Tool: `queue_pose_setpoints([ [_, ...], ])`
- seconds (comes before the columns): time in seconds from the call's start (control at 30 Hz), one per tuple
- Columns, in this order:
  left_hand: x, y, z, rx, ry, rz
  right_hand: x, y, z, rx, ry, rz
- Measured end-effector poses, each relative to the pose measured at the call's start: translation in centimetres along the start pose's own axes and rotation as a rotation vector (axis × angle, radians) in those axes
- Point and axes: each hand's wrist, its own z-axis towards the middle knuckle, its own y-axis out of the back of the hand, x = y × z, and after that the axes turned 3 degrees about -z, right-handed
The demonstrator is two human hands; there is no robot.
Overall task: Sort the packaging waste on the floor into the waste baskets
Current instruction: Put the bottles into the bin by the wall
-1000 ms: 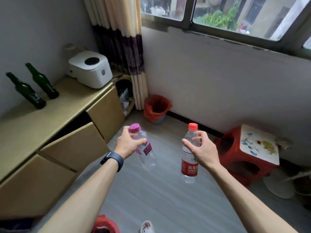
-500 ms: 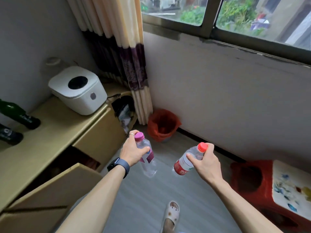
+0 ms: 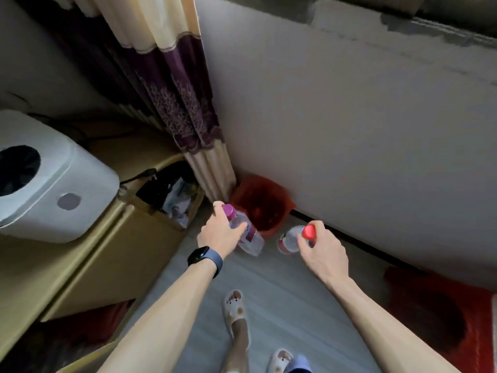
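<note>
Both forearms are bare. The left wrist carries 1 watch [image 3: 200, 255] with a black rectangular face and a blue-grey strap, and a thin ring [image 3: 217, 206] circles 1 of the left hand [image 3: 219, 234] fingers. The feet wear 2 cream slippers [image 3: 234, 308] dotted with small brown spots.

2 arms reach forward, left hand [image 3: 219, 234] and right hand [image 3: 321, 253] curled in apparently firm grip.
</note>
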Motion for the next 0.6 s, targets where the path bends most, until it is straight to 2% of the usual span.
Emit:
queue_pose_setpoints([
  [0.2, 2.9, -8.5, 11.7, 0.060, -0.062, -0.059, 0.2, -10.0, 9.7, 0.025, -0.019, -0.041],
  [0.43, 8.7, -20.4, 23.3, 0.188, -0.201, -0.016, -4.1, -23.3, 20.6, 0.114, -0.012, -0.140],
  [0.6, 10.9, -27.6, 30.5, 0.195, -0.358, 0.173, -6.4, -30.7, 27.4, 0.160, 0.102, -0.228],
])
